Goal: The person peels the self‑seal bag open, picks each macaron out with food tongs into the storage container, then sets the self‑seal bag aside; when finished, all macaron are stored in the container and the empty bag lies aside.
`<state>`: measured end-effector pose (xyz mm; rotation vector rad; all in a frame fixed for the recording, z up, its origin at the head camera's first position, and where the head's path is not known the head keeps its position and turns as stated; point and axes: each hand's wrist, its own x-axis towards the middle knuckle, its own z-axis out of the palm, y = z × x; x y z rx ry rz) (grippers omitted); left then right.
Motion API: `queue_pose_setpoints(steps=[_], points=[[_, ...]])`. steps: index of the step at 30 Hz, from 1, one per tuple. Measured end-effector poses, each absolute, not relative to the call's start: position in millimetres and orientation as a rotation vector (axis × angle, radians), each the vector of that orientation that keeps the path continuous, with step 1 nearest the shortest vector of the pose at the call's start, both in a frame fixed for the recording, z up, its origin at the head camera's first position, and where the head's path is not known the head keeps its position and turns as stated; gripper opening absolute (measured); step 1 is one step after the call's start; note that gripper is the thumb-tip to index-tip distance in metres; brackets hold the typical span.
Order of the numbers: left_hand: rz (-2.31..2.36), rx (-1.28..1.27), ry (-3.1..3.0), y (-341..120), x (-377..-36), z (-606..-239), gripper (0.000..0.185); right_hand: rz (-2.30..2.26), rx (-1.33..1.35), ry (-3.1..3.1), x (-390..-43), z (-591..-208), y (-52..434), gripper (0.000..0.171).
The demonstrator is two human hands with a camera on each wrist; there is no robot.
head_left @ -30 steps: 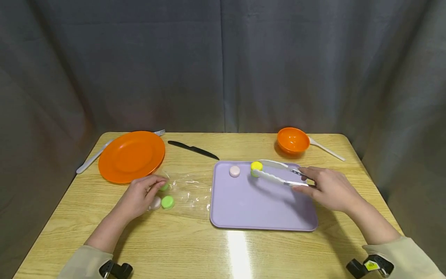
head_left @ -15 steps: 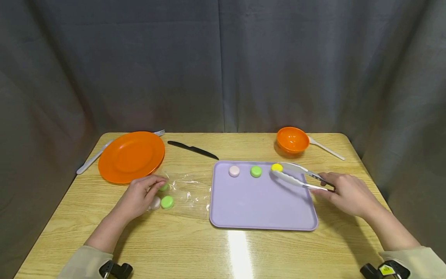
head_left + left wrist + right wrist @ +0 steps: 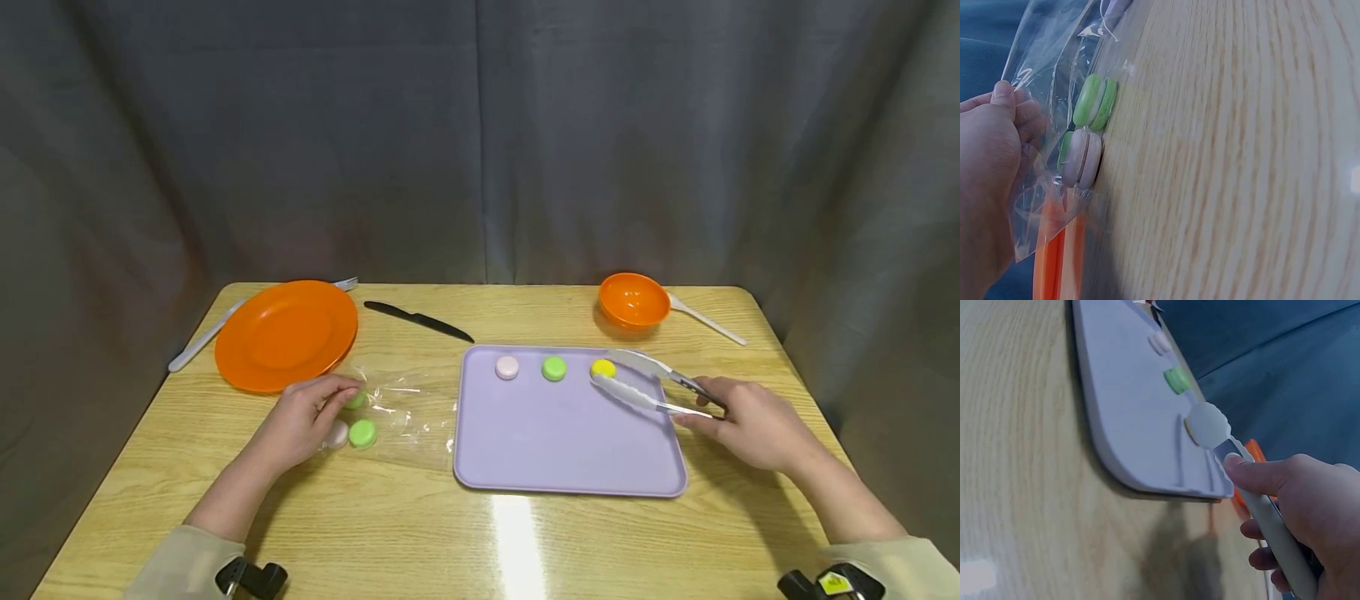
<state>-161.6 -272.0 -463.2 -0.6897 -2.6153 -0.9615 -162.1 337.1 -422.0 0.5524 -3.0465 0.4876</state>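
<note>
Tongs [image 3: 652,385] beside yellow macaron [image 3: 602,367] on tray [image 3: 562,442]

Even overhead light is falling on the table [image 3: 420,517], leaving a white glare streak near its front edge. Soft shadows are trailing the hands. Both wrist views are bending at the edges and blurring close up.
</note>
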Motion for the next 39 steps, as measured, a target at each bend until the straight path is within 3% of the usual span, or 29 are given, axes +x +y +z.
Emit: queue_pose_setpoints(steps=[14, 25, 34, 39], points=[[-0.982, -0.697, -2.598, -272.7, -163.9, -464.5, 0.016, 0.535, 0.775, -2.886, -165.7, -391.0, 283.5, 0.043], [-0.984, -0.678, -2.598, -273.6, -163.5, -464.6, 0.017, 0.556, 1.038, -2.769, -175.7, -401.8, 224.3, 0.033], [-0.969, -0.68, -2.584, -273.7, -163.3, -466.4, 0.015, 0.518, 1.113, -2.802, -186.2, -417.3, 186.0, 0.05], [-0.979, -0.689, -2.576, -273.2, -163.8, -466.5, 0.015, 0.54, 1.167, -2.831, -192.4, -421.5, 165.5, 0.047]])
